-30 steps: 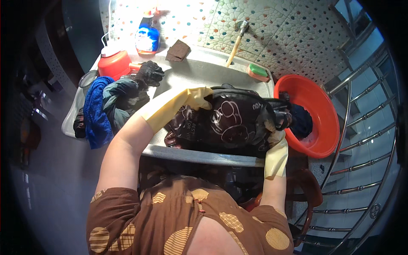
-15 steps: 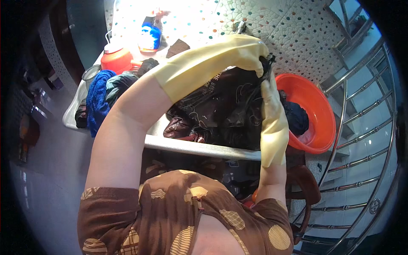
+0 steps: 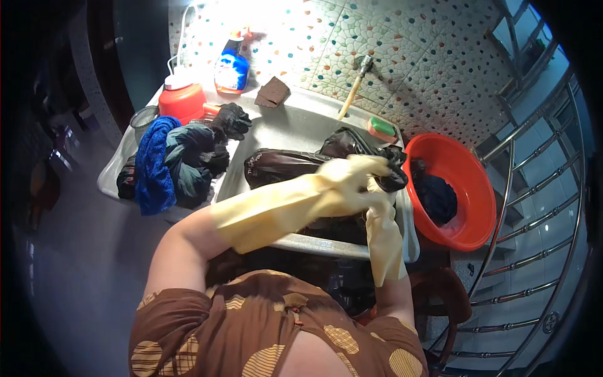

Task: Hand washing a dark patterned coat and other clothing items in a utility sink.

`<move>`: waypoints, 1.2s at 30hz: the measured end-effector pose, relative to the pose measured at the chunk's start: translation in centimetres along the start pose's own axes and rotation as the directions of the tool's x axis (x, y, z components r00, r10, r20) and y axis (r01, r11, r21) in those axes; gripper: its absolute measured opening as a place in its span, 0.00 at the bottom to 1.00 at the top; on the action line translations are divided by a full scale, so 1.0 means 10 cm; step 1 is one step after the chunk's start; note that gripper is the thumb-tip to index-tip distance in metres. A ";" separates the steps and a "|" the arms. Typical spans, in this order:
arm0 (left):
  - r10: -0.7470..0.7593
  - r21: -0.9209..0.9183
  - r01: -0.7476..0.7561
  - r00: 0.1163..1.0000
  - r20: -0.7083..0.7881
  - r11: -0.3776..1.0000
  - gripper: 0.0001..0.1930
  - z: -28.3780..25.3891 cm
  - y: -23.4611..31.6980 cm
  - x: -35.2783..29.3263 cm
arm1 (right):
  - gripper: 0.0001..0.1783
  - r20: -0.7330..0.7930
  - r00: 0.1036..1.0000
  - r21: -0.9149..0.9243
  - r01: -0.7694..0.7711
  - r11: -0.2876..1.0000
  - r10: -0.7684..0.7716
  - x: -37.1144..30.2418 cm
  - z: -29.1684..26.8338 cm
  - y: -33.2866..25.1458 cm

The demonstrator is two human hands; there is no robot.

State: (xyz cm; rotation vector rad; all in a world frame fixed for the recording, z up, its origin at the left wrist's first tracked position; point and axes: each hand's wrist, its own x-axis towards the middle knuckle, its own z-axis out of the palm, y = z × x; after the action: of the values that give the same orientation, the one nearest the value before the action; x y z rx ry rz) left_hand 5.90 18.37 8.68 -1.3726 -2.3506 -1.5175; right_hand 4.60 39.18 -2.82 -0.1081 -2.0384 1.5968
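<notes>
A wet, shiny black garment [image 3: 276,166] with some pale print lies bunched in the metal sink, and one end rises to my hands at the right. My left hand [image 3: 352,179], in a long cream rubber glove, reaches across to the right with its fingers closed on that end. Just below it my right hand [image 3: 379,204], gloved alike, is closed around the same bunched cloth [image 3: 394,180]. Its fingertips are partly hidden by the left glove and the cloth.
The metal sink [image 3: 289,113] has a tap [image 3: 363,64] behind it. A red basin [image 3: 468,176] with dark clothes stands at the right by a metal railing. Left are a blue cloth [image 3: 154,169], dark clothes [image 3: 191,157], a red jug [image 3: 182,103] and a blue spray bottle [image 3: 232,69]. A green sponge [image 3: 382,127] sits near the basin.
Both hands have come down and nearer to me. The garment, stretched up before, now lies lower and more bunched in the sink. The view has shifted slightly.
</notes>
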 end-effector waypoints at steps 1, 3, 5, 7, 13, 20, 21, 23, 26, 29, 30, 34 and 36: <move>-0.015 0.004 0.015 0.999 -0.041 1.000 0.31 -0.21 -0.13 -0.16 | 0.19 0.016 0.992 -0.142 0.123 0.982 -0.122 -0.06 0.05 -0.20; 0.016 0.410 0.060 0.984 -0.179 0.910 0.38 -0.43 -0.49 -0.34 | 0.19 -0.032 0.995 0.045 0.092 0.995 -0.090 0.26 -0.15 0.61; -0.555 0.596 0.449 0.832 -0.006 0.666 0.46 -0.77 -0.71 -0.50 | 0.21 0.227 0.971 0.970 -0.218 -0.111 0.074 0.21 -0.04 0.31; -0.653 0.758 0.412 0.757 0.024 0.505 0.46 -0.70 -1.08 -0.53 | 0.23 -0.026 0.985 0.347 0.168 0.923 -0.169 0.25 0.03 0.50; -0.619 0.579 0.584 0.768 -0.166 0.569 0.26 -0.32 -1.95 -0.60 | 0.34 -0.074 0.994 0.448 -0.039 0.893 0.081 0.22 0.65 -0.81; -0.287 0.351 0.677 0.643 -0.710 0.647 0.19 -1.11 -1.25 -0.30 | 0.29 -0.273 0.944 0.202 0.244 0.948 -0.185 0.40 0.53 -1.16; -0.180 0.616 0.589 0.783 -0.595 0.523 0.23 -1.32 -1.37 -0.26 | 0.28 -0.293 0.931 0.138 0.267 0.954 -0.219 0.62 0.57 -1.25; -0.261 0.393 0.756 0.581 -0.771 0.523 0.26 -1.64 -1.19 -0.09 | 0.28 -0.315 0.911 0.013 0.285 0.958 -0.267 0.85 0.66 -1.28; -0.154 0.251 0.635 0.512 -0.845 0.731 0.27 -1.63 -0.06 0.05 | 0.27 -0.361 0.860 -0.213 0.300 0.930 -0.360 1.03 0.29 -1.34; 0.067 0.338 0.575 0.440 -0.896 0.745 0.25 -1.62 -0.17 -0.13 | 0.26 -0.327 0.825 -0.386 0.329 0.862 -0.461 0.10 0.31 -1.48; 0.197 0.423 0.561 0.418 -0.887 0.712 0.25 -1.54 -0.27 -0.15 | 0.26 -0.316 0.807 -0.446 0.337 0.829 -0.498 0.04 0.38 -1.53; -0.030 0.454 0.465 0.723 -0.690 0.760 0.35 -0.89 -0.81 -0.71 | 0.25 -0.345 0.859 -0.323 0.270 0.907 -0.378 0.64 1.01 -1.51; -0.223 0.695 0.371 0.928 -0.298 0.615 0.50 -0.40 -0.82 -0.91 | 0.25 -0.387 0.905 -0.077 0.157 0.985 -0.174 0.75 0.68 -0.95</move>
State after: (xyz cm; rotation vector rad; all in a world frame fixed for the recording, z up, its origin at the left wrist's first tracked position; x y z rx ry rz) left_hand 4.26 8.27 0.76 -0.6193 -2.6702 -0.4852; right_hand -2.44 33.29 7.68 -0.2447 -1.7200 1.3036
